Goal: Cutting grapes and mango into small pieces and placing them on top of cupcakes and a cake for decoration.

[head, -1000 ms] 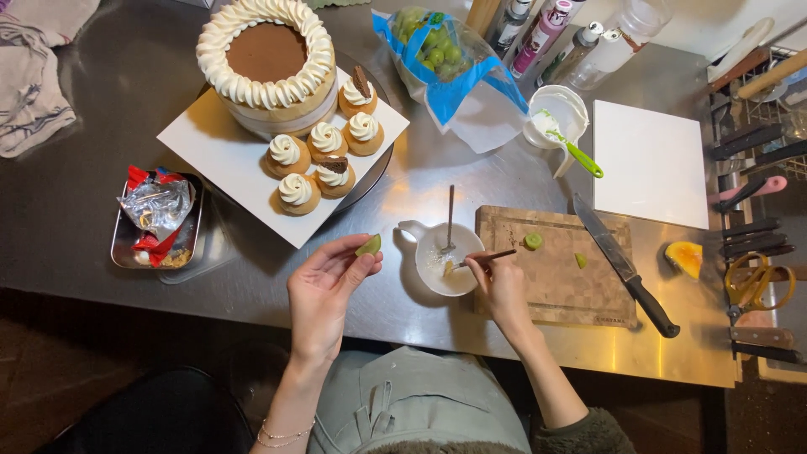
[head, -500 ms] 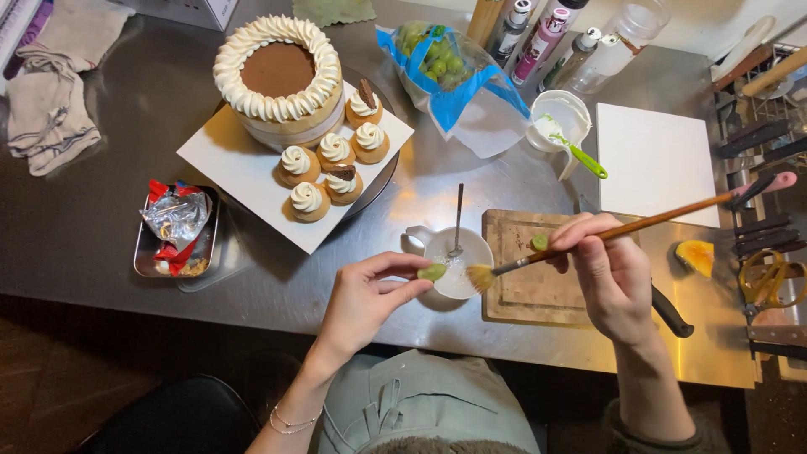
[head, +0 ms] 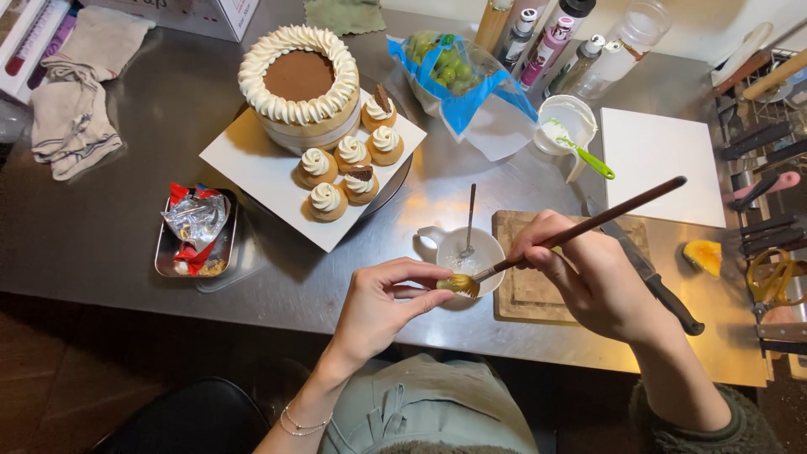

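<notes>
Pinching a small yellow-green fruit slice between thumb and fingertips, the left hand holds it over the rim of the small white ceramic cup, likely so drips land inside. At three o'clock, the right hand has its fingers closed on a long brown wooden-handled brush, bristles touching the glossy, wet-looking slice above the grey steel tabletop.

You are looking at a steel worktable carrying: white board with cake, foil-filled tin, folded cloths, grape bag, white cup, wooden cutting board, knife.
</notes>
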